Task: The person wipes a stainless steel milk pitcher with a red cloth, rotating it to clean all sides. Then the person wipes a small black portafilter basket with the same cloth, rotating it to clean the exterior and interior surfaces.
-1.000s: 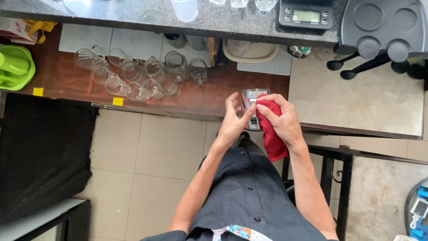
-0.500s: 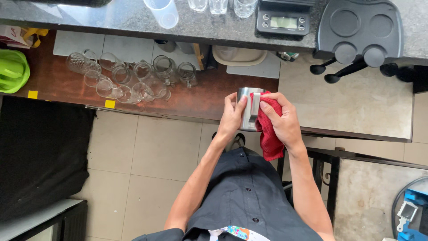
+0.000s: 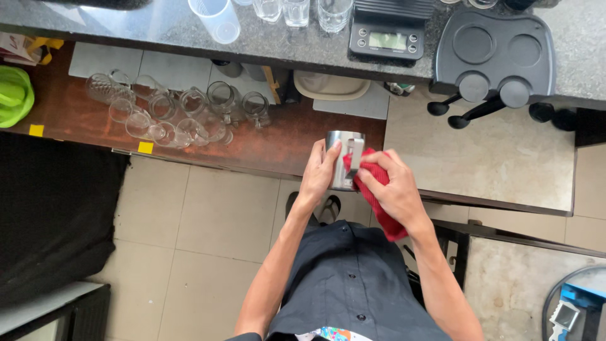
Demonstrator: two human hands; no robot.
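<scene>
Gripping a steel pitcher above the desk edge, the left hand wraps its side; at 3 o'clock, the right hand presses a red cloth against it.

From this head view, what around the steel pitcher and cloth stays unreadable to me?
- Steel pitcher: its inside and base, hidden by the left hand and the steep angle.
- Red cloth: mostly covered by the right hand.
- Digital scale: display too small.
- Glasses: cut off by the top edge.
</scene>
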